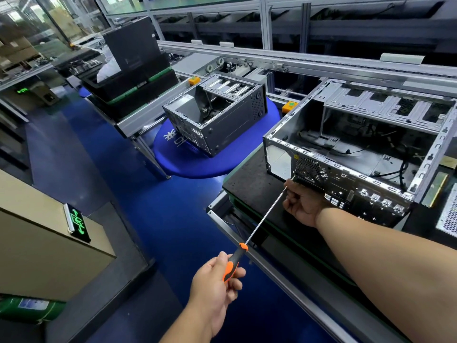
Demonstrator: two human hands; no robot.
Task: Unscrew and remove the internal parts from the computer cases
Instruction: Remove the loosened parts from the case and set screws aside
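Note:
An open computer case (358, 154) lies on a black mat (249, 184) with its rear panel facing me. Cables and metal brackets show inside it. My left hand (215, 285) grips the orange and black handle of a long screwdriver (264, 219). The shaft runs up and right to the rear panel beside the fan grille (309, 169). My right hand (303, 203) rests against the rear panel, its fingers curled round the shaft near the tip. The tip itself is hidden behind those fingers.
A second, gutted case (217, 117) stands on a round blue pad (197, 164) to the left. Stacked black trays (131, 78) lie beyond it on the conveyor frame (296, 60). A beige cabinet (44, 233) stands at lower left across the blue floor aisle (148, 206).

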